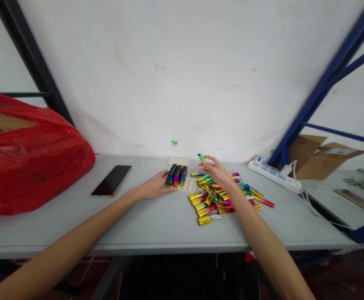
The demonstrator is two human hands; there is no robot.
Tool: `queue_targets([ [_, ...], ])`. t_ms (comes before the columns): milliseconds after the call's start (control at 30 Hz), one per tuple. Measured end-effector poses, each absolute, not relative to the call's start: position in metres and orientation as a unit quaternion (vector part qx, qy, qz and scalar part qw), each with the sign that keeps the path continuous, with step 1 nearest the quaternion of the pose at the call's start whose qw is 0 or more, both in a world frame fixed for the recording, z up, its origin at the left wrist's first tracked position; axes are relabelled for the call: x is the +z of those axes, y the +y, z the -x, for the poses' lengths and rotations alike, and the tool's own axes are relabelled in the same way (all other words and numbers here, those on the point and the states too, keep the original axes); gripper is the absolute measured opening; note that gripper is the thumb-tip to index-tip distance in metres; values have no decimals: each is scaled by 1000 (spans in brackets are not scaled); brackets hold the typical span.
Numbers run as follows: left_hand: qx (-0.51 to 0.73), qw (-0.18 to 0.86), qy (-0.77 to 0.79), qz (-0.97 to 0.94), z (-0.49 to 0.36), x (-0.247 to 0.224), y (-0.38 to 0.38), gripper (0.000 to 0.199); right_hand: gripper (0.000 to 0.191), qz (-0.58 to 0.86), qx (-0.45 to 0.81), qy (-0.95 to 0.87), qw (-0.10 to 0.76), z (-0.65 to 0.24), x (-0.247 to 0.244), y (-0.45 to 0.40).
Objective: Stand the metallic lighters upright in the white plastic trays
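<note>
Several upright lighters [176, 180] with dark tops stand packed in a white tray [192, 184] whose right part shows bare holes. My left hand [154, 186] rests at the left side of this block, thumb along its front and fingers behind, touching it. Above the right side of the tray, my right hand [214, 170] pinches a green lighter [202, 158], tilted, with its dark top up and to the left. Under and around my right wrist lies a loose pile of shiny lighters [211, 197] in yellow, red, green, blue and purple.
A dark phone [112, 181] lies left of my left hand, with a red plastic bag [34, 154] farther left. A second white tray [178, 160] is by the wall. On the right are a power strip [274, 176], cables, an open cardboard box [319, 158] and a blue frame.
</note>
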State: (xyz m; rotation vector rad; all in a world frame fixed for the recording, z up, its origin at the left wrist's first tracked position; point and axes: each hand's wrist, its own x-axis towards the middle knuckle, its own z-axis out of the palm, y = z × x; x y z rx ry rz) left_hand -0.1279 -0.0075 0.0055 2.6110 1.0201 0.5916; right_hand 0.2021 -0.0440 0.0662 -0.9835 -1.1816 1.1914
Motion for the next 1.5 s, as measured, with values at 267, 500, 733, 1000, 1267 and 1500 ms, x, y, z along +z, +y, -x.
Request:
queue_targets([
  [267,207,132,350,-904,125,9,-10,85,45,423,499,-560,509,-188,57,-45],
  [500,193,134,352,-906,127,8,-8,88,68,485,312,-660,482,-176,47,-41],
  [733,195,128,341,-910,129,6,-6,86,65,540,170,-680,466,-167,52,-48],
  [1000,192,121,339,-913,129,6,-7,84,45,566,152,-672,453,-164,57,-49],
  [1267,195,119,329,-916,128,8,-9,82,33,474,113,-779,396,-165,60,-60],
  [1500,202,112,336,-913,128,8,-9,80,35,440,-1,-865,243,-161,73,-72],
])
